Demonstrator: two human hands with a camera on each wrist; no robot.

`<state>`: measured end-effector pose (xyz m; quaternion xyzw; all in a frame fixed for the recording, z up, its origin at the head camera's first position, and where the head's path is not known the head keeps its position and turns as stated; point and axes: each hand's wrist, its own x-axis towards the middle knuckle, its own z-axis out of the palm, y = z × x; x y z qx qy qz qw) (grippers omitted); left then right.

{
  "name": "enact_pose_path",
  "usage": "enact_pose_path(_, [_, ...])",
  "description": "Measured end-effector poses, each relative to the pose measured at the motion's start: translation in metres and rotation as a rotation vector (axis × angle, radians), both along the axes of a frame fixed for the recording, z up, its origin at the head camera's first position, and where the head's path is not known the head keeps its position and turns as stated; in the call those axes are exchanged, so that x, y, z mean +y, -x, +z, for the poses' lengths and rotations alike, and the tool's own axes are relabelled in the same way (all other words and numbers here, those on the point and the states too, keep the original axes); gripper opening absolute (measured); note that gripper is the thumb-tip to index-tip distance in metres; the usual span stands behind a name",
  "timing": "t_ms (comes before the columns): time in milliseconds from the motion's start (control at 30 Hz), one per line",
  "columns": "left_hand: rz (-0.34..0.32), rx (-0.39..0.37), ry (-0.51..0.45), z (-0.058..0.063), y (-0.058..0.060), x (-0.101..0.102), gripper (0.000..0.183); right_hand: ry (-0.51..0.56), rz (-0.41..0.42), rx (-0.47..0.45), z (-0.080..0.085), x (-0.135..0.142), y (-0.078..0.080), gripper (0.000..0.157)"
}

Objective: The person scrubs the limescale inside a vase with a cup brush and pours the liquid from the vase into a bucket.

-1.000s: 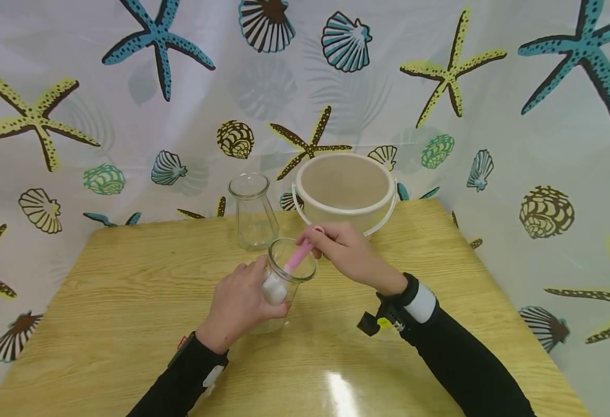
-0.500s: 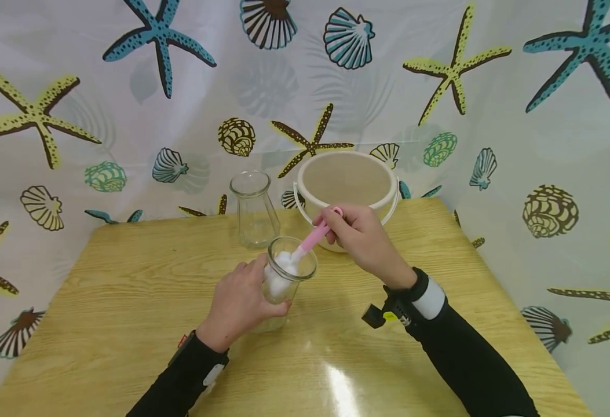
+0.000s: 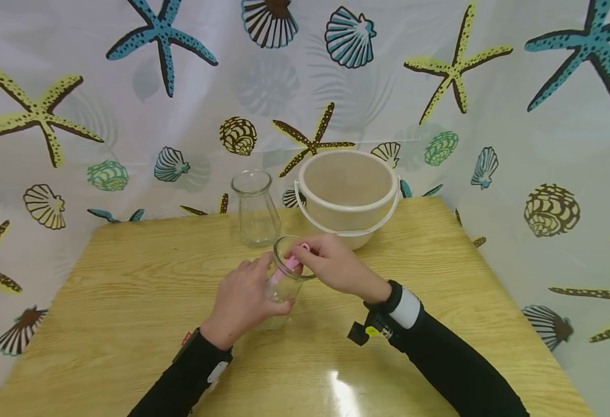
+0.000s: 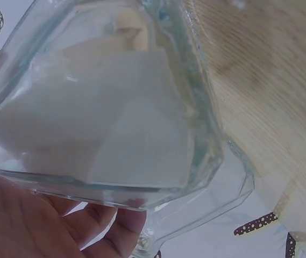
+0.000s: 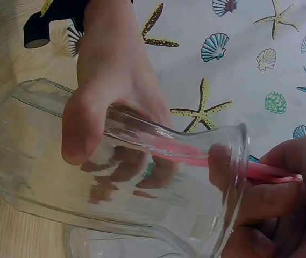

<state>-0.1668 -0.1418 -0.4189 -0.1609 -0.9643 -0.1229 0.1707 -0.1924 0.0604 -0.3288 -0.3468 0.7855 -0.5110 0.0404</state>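
My left hand (image 3: 244,298) grips the side of a clear glass jar (image 3: 290,289), which leans with its mouth toward my right hand (image 3: 336,263). The right thumb and fingers pinch the pink handle (image 3: 290,265) of a cleaning brush, right at the jar's mouth. In the right wrist view the pink handle (image 5: 268,173) runs through the rim into the neck. The brush's white sponge head (image 4: 99,118) fills much of the jar's lower part in the left wrist view. Part of the left hand shows through the glass.
A second glass jar (image 3: 258,217) stands upright just behind, close to the held one. Right of it sits a cream bucket (image 3: 349,217) with its handle hanging down in front. A shell-and-starfish patterned sheet (image 3: 195,87) borders the wooden table (image 3: 148,278) at back and right.
Half a second ago my right hand drew the brush up, its white head near the rim. Now it has gone down and left, pushing the head deep inside. The left hand barely moved.
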Motion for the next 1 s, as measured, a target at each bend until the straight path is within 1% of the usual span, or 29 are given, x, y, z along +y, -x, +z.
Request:
enact_pose_path(100, [-0.005, 0.016, 0.007, -0.001, 0.001, 0.001, 0.085, 0.012, -0.012, 0.018, 0.008, -0.002, -0.005, 0.024])
enact_pose_path(200, [0.002, 0.016, 0.003, -0.002, 0.001, 0.002, 0.086, 0.055, -0.041, 0.034, 0.009, 0.001, -0.003, 0.025])
enact_pose_path(367, [0.014, 0.000, -0.020, -0.004, 0.001, 0.002, 0.088, 0.160, -0.089, 0.012, 0.000, 0.013, 0.010, 0.026])
enact_pose_path(467, [0.015, 0.000, -0.026, -0.003, 0.001, 0.003, 0.087, 0.212, -0.106, 0.025, -0.003, 0.021, 0.017, 0.027])
enact_pose_path(700, [0.006, 0.016, -0.039, -0.002, 0.001, 0.002, 0.086, 0.231, -0.191, 0.121, 0.037, 0.033, -0.001, 0.026])
enact_pose_path(800, [0.000, 0.023, -0.042, -0.003, 0.000, 0.000, 0.083, 0.239, -0.196, 0.134, 0.041, 0.037, -0.001, 0.026])
enact_pose_path(900, [0.000, 0.022, -0.038, -0.003, 0.000, -0.001, 0.082, 0.219, -0.173, 0.120, 0.039, 0.038, 0.001, 0.026])
enact_pose_path(1000, [-0.002, 0.014, -0.043, -0.003, 0.000, 0.000, 0.083, 0.196, -0.134, 0.106, 0.024, 0.036, 0.009, 0.027])
